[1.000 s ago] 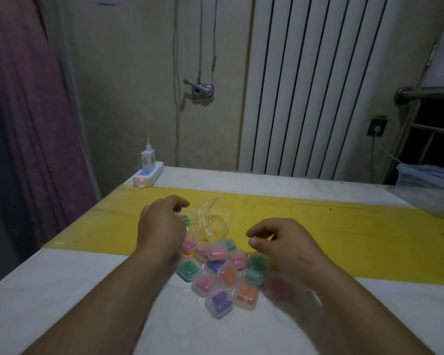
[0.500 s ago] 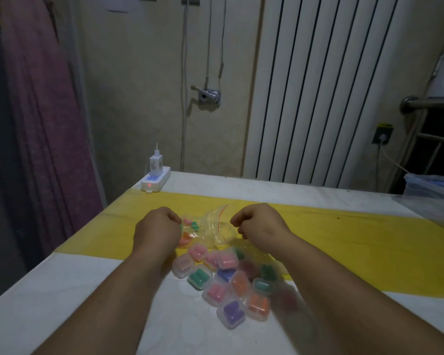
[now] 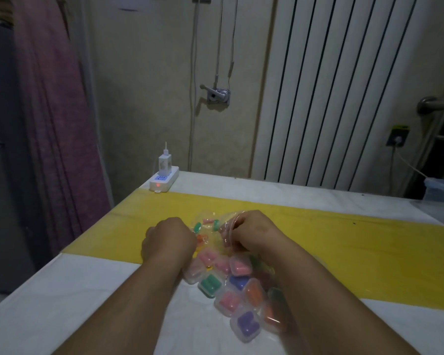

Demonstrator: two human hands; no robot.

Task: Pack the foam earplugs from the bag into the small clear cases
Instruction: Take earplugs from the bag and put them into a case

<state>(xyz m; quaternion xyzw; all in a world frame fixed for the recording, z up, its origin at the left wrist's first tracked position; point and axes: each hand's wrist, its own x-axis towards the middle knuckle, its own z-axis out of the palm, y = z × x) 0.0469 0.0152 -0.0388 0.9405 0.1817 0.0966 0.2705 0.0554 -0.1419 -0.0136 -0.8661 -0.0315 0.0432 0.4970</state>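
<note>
One clear bag (image 3: 214, 233) lies stretched between the two grips. Four loose earplugs (image 3: 197, 226) show through it: two green, one pink, one orange. The right hand (image 3: 254, 233) has its grip clamped on the bag's crumpled right edge, with the film pinched between thumb and curled fingers. The left hand (image 3: 168, 239) is curled tight against the bag's left edge. Its fingertips are hidden behind the knuckles, so whether that grip holds the film cannot be told.

Just nearer the person than both grips sits a cluster of small clear cases (image 3: 210, 284), touching one another. At least ten can be counted, holding pink, green, blue, orange and purple plugs; others blur under the right forearm.

Bag and grips are over a yellow strip (image 3: 344, 247) across the white tabletop (image 3: 87, 290). Well beyond the left grip, one power strip (image 3: 164, 181) carries one white charger (image 3: 164, 163) and one red light.
</note>
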